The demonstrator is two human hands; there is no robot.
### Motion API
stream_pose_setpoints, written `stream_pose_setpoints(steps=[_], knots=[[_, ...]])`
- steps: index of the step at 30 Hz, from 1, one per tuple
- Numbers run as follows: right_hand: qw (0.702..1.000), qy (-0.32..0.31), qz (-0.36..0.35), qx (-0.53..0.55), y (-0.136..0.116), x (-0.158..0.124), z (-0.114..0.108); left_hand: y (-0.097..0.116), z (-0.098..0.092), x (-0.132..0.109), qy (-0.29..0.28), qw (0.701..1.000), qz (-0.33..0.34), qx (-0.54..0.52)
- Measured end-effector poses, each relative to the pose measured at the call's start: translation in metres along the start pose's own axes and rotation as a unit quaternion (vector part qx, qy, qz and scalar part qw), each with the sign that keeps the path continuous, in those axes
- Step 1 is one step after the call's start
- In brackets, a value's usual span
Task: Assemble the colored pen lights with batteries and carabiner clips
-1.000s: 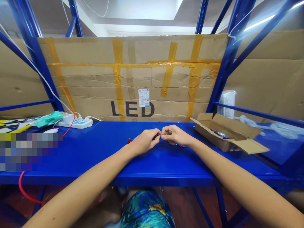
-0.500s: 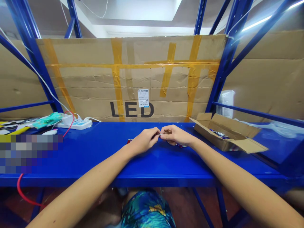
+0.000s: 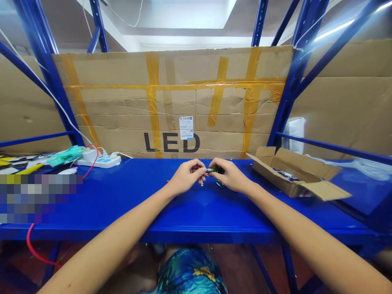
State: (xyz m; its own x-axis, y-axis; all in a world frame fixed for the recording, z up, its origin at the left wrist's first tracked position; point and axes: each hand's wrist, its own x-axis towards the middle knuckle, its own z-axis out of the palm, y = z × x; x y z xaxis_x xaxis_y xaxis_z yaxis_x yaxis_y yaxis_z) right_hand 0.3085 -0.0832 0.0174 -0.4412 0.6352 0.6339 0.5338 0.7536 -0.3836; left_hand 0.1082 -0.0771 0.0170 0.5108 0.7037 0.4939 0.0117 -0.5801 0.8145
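Above the middle of the blue table (image 3: pixel 131 204), my left hand (image 3: pixel 185 177) and my right hand (image 3: pixel 231 175) meet over a small green cylinder with a silver end (image 3: pixel 211 170). The fingers of my right hand are closed around its green part. My left fingertips pinch at the silver end. A tiny shiny metal piece (image 3: pixel 202 183) shows just below my left fingers; whether they hold it I cannot tell. Under my right hand lies another small green and silver item (image 3: pixel 219 184), partly covered.
To the right, an open cardboard box (image 3: pixel 277 179) holds several small blue and silver items. A white power strip (image 3: pixel 104 160) with cables and assorted packets (image 3: pixel 65 156) sit at the left. Behind stands a big taped cardboard sheet (image 3: pixel 122 118) between blue rack posts.
My hands have moved slightly apart, and the green cylinder now shows between them. The tiny metal piece has come into sight under my left fingers.
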Motion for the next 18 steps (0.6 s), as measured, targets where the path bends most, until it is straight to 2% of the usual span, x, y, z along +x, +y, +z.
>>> stream_pose_setpoints(steps=[5,9,13,18], knots=[[0.996,0.026,-0.072,-0.047,0.0011,0.0004,0.0017,-0.0055,-0.0013,0.0049,0.002,0.997,-0.024,-0.073],[0.991,0.031,-0.118,-0.055,0.0033,-0.0008,0.0023,-0.0076,-0.0019,0.0055,-0.007,0.991,-0.076,-0.111],[0.987,0.022,-0.148,-0.06,0.0038,-0.0022,0.0011,-0.0071,-0.0034,0.0038,-0.06,0.986,-0.115,-0.106],[0.98,0.005,-0.186,-0.073,-0.0011,-0.004,-0.0013,-0.0055,-0.0035,0.0013,-0.097,0.985,-0.108,-0.093]])
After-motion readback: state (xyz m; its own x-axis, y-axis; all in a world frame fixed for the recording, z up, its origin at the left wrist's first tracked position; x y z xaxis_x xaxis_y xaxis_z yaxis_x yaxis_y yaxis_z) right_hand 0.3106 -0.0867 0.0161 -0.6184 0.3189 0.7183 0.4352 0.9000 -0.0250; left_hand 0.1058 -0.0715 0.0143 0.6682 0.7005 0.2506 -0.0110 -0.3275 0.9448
